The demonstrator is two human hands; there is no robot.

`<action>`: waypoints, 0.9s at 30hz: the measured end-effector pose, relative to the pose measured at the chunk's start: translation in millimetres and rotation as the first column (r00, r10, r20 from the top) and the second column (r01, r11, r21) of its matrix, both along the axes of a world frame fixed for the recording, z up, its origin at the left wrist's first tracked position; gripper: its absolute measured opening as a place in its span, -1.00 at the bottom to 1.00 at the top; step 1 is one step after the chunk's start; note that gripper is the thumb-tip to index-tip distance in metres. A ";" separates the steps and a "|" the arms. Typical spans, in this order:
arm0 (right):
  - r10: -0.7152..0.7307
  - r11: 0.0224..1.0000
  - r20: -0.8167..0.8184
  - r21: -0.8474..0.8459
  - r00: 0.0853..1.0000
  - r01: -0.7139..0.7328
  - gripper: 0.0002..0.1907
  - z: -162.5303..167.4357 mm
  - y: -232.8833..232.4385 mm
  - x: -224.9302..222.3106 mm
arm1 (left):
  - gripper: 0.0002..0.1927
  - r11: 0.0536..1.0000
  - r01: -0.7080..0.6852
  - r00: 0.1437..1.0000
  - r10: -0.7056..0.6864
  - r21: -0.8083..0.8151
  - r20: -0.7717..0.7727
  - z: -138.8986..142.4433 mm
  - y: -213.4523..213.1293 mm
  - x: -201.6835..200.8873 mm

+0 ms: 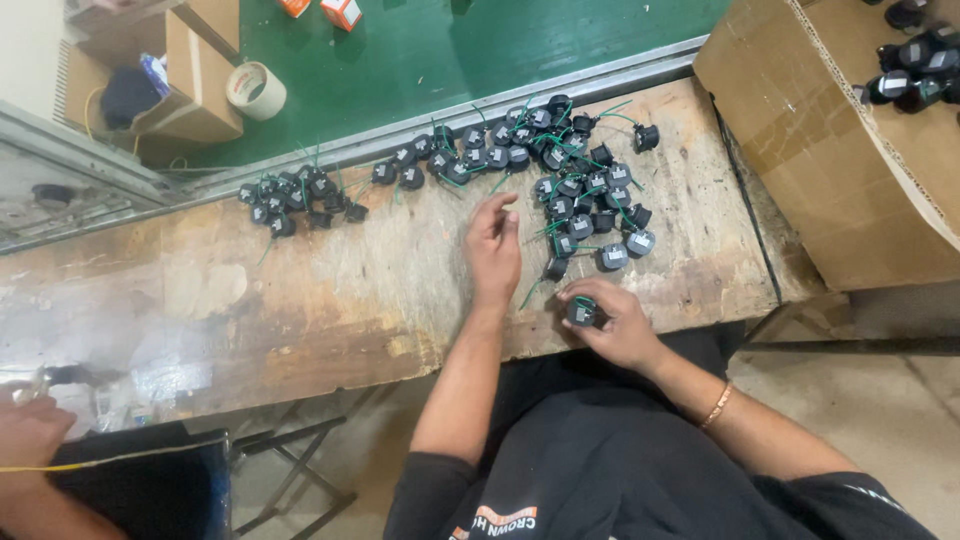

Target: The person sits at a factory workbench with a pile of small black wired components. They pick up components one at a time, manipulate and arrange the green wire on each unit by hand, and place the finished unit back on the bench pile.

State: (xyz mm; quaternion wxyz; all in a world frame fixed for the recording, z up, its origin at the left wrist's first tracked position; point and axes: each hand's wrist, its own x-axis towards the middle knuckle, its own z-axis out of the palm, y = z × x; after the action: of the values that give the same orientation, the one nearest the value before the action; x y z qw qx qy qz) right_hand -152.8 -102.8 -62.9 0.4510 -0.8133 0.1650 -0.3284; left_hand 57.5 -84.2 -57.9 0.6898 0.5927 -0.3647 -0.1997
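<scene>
My right hand [618, 322] is closed around a small black round part with a grey label [581, 312], held near the front edge of the worn wooden bench [300, 290]. My left hand [493, 245] lies flat on the bench with fingers spread, holding nothing, its fingertips close to a pile of several similar black parts with green wires [585, 205]. One of those parts [556, 268] lies just right of my left wrist. A gold bracelet sits on my right wrist.
More black parts stretch along the bench's back edge [440, 160] and form a smaller cluster at the left [295, 195]. A large cardboard box [840, 150] at the right holds further parts. A tape roll [255, 90] and cartons sit on the green floor. Another person's hand [30, 435] shows at bottom left.
</scene>
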 end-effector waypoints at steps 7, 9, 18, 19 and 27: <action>0.058 0.995 0.038 -0.083 0.998 -0.054 -0.52 5.5 0.3 0.1 | -0.77 0.984 -0.055 0.788 -0.062 0.170 0.613 6.5 -13.9 3.4; 0.067 0.996 0.022 -0.063 0.998 -0.065 -0.52 2.9 -1.3 0.6 | -0.84 0.990 -0.071 0.846 -0.003 0.119 0.533 2.0 -11.9 10.0; 0.036 0.861 0.109 0.501 0.993 -0.086 -0.33 -15.1 -4.8 -0.7 | -0.80 0.980 0.026 0.991 -0.052 -0.199 -0.126 -16.4 11.9 0.8; 0.033 0.844 0.119 0.528 0.992 -0.092 -0.26 -17.2 -6.3 -1.2 | -0.80 0.953 0.119 0.932 -0.204 -0.278 -0.299 -15.2 13.8 -8.3; -0.008 0.942 -0.069 0.335 0.998 0.031 -0.62 -38.2 -10.9 -7.2 | -0.74 0.840 0.500 0.792 -0.344 -0.212 0.505 11.8 20.1 -33.5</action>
State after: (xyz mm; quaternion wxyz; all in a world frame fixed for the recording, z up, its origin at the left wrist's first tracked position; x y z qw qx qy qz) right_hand -160.1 -113.7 -101.1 0.5741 -0.7332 0.2416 -0.2728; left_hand 23.9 -64.0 -46.1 0.6137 0.3981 -0.6664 -0.1441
